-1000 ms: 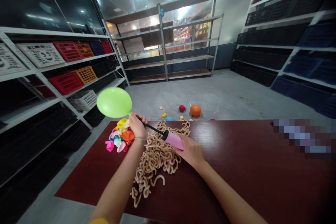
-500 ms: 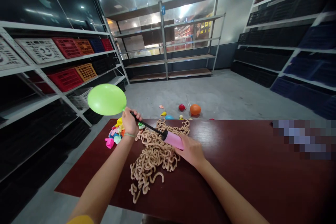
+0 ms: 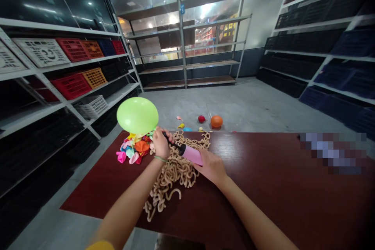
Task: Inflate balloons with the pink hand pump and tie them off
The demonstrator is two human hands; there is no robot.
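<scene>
Green balloon has swung right since a moment ago, now above a heap of deflated balloons; left hand, fingers closed, clamps the black pump nozzle at its neck, while right hand clasps the pink hand pump over tan curled strands on a dark red table.

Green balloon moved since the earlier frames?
Yes, rightward: the green balloon sat nearly straight above the pink deflated balloon half a second ago; now it is clearly to the right of it.
</scene>
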